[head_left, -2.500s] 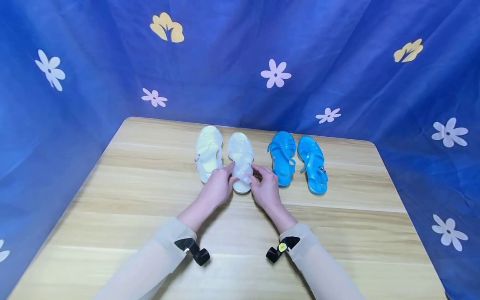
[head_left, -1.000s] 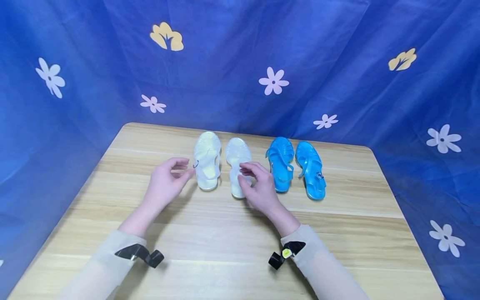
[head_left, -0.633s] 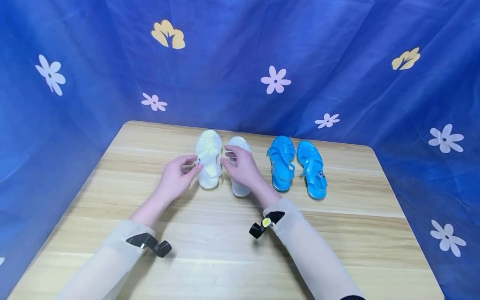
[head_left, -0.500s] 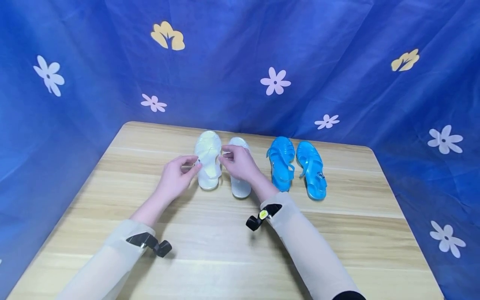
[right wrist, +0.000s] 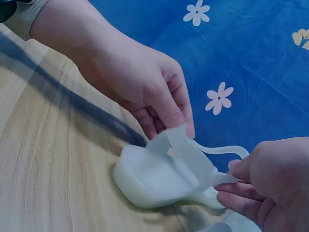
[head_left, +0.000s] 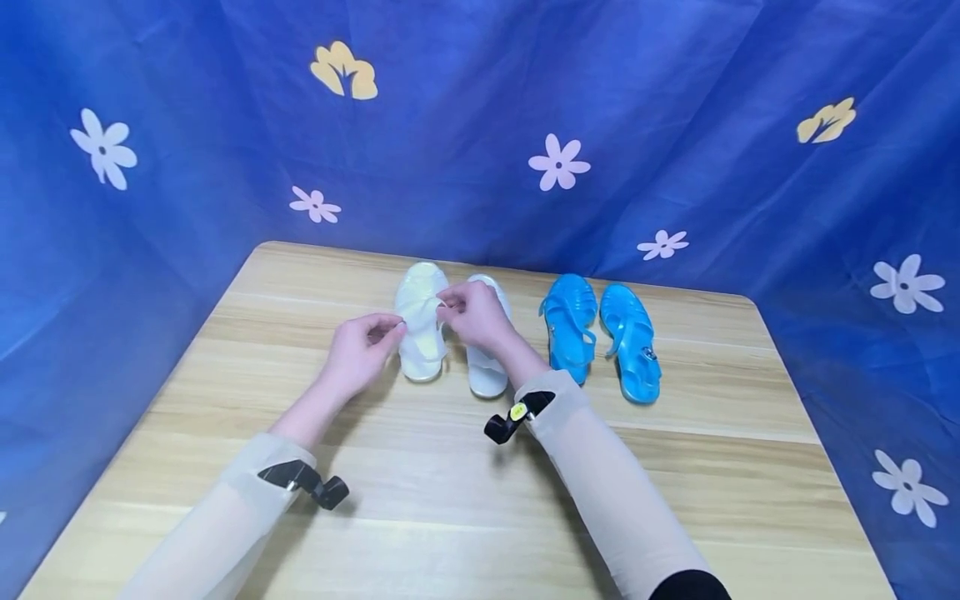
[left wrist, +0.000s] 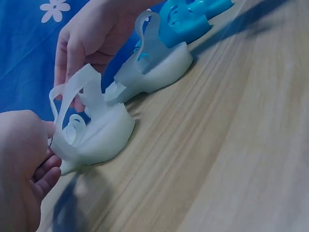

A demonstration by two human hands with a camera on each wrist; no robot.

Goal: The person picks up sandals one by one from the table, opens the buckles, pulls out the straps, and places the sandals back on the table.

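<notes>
Two white jelly sandals stand side by side at the table's far edge. My left hand [head_left: 363,350] pinches the buckle side of the left white sandal [head_left: 422,367]. From the other side, my right hand [head_left: 480,318] pinches the loose end of its strap, lifted over the footbed. The right wrist view shows the strap [right wrist: 188,154] rising from the heel to the right fingertips. Under my right hand lies the right white sandal [head_left: 487,381], partly covered. The buckle itself is hidden by the left fingertips.
Two blue jelly sandals, one nearer [head_left: 572,337] and one farther right [head_left: 637,367], stand to the right of the white pair. A blue flowered curtain [head_left: 465,100] hangs behind the wooden table [head_left: 420,517] and along both sides.
Both hands have left the right white sandal for the left one. My left hand went left to its buckle side; my right hand crossed leftward and took its strap, now raised.
</notes>
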